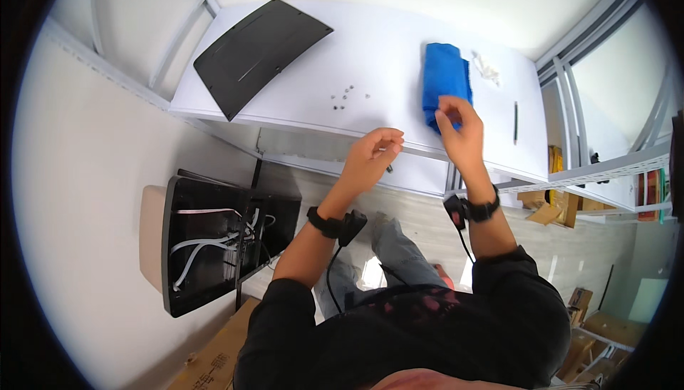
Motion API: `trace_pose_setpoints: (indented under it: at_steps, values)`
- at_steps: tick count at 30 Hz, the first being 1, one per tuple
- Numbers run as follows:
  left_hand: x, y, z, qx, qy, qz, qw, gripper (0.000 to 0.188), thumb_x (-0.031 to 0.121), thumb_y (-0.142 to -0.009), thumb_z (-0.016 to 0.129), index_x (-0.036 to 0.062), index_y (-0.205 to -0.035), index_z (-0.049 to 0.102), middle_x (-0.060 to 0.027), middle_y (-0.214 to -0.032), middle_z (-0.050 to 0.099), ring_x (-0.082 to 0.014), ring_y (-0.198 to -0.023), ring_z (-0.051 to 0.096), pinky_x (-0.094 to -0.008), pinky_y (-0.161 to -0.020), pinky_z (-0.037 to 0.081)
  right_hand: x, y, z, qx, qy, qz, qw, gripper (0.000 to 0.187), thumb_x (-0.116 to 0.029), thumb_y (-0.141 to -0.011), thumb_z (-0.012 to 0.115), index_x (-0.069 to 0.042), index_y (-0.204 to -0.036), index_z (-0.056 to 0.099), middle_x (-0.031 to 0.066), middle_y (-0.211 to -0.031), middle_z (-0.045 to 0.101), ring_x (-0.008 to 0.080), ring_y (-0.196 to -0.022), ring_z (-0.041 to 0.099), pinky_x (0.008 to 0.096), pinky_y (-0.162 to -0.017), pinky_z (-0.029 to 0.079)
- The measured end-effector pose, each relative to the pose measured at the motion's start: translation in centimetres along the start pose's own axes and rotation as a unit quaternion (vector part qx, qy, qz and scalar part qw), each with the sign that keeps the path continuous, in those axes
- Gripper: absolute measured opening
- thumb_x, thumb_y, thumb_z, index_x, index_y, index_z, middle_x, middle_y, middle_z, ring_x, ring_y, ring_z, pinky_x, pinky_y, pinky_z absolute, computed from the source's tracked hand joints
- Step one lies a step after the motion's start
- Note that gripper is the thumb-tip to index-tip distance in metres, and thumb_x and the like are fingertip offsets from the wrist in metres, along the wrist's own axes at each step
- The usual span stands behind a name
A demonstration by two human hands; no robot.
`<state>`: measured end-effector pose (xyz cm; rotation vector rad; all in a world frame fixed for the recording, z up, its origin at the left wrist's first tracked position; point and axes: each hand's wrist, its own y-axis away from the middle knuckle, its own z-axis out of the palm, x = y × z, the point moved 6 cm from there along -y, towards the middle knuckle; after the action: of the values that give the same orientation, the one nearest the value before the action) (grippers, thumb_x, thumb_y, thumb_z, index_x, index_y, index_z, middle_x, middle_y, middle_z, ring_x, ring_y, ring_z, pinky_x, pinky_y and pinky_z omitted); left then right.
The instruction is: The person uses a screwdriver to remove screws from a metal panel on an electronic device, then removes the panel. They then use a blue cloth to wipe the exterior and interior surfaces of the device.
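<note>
My left hand (372,158) is closed in front of the white tabletop's near edge, fingers curled toward the thumb. A small dark tip (389,169) shows below its fingers; I cannot make out what it belongs to. Over the near end of a folded blue cloth (443,76) is my right hand (463,131), thumb and fingertips drawn together. Anything between them is too small to see. Several small metal screws (345,97) lie loose on the table, left of the cloth. At the far left rests a dark, slightly curved panel (263,55) with holes near its edges.
A thin black rod (516,122) and a crumpled white scrap (486,69) lie right of the cloth. Below left stands an open black housing (206,240) with pale cables. Metal frame bars (563,112) border the table. Cardboard boxes (221,351) sit on the floor.
</note>
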<state>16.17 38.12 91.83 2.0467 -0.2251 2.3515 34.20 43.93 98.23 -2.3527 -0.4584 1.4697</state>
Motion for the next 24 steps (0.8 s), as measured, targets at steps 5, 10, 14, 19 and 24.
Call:
trace_pose_setpoints:
  at_steps: [5, 10, 14, 19, 24]
  values:
    - [-1.0, -2.1, 3.3, 0.020, -0.146, 0.017, 0.989, 0.027, 0.006, -0.089, 0.058, 0.0015, -0.115, 0.059, -0.0089, -0.111, 0.063, -0.0174, -0.098, 0.061, -0.0284, -0.080, 0.050, 5.0, -5.4, -0.2, 0.047, 0.282, 0.100, 0.953, 0.075, -0.038, -0.071, 0.078, -0.002, -0.129, 0.046, 0.0248, -0.138, 0.036, 0.0418, -0.126, 0.036, 0.0544, -0.099, 0.034]
    - [-1.0, -1.5, 3.2, 0.009, -0.200, 0.008, 0.980, 0.022, 0.005, -0.086, 0.060, 0.0040, -0.107, 0.063, -0.0101, -0.103, 0.066, -0.0226, -0.092, 0.063, -0.0317, -0.077, 0.052, 6.7, -7.6, 0.8, -0.013, 0.263, 0.151, 0.953, 0.093, -0.035, -0.064, 0.079, -0.007, -0.139, 0.032, 0.0259, -0.143, 0.023, 0.0439, -0.125, 0.036, 0.0593, -0.097, 0.035]
    - [0.7, -0.5, 0.8, 0.045, -0.256, -0.010, 0.966, 0.022, 0.003, -0.086, 0.060, 0.0026, -0.108, 0.063, -0.0105, -0.102, 0.067, -0.0219, -0.092, 0.064, -0.0313, -0.079, 0.051, 8.3, -9.2, 1.1, -0.007, 0.229, 0.147, 0.962, 0.083, -0.016, -0.061, 0.071, -0.007, -0.136, 0.037, 0.0244, -0.133, 0.035, 0.0421, -0.119, 0.041, 0.0510, -0.097, 0.039]
    - [3.7, 4.2, -2.5, 0.084, -0.214, -0.050, 0.972, 0.026, 0.003, -0.086, 0.060, 0.0010, -0.112, 0.062, -0.0101, -0.105, 0.067, -0.0189, -0.097, 0.064, -0.0304, -0.082, 0.050, 7.5, -10.6, 0.2, -0.019, -0.077, 0.109, 0.991, 0.079, -0.006, -0.062, 0.069, -0.005, -0.135, 0.039, 0.0205, -0.127, 0.043, 0.0328, -0.115, 0.046, 0.0394, -0.094, 0.045]
    - [8.8, 10.2, -5.0, 0.135, -0.066, 0.001, 0.989, 0.053, 0.010, -0.086, 0.065, 0.0056, -0.134, 0.045, -0.0105, -0.122, 0.058, -0.0214, -0.111, 0.058, -0.0331, -0.092, 0.047, -7.9, -5.3, 1.6, -0.105, -0.261, -0.062, 0.958, 0.076, -0.001, -0.069, 0.066, -0.002, -0.138, 0.034, 0.0150, -0.129, 0.044, 0.0272, -0.114, 0.050, 0.0363, -0.094, 0.045]
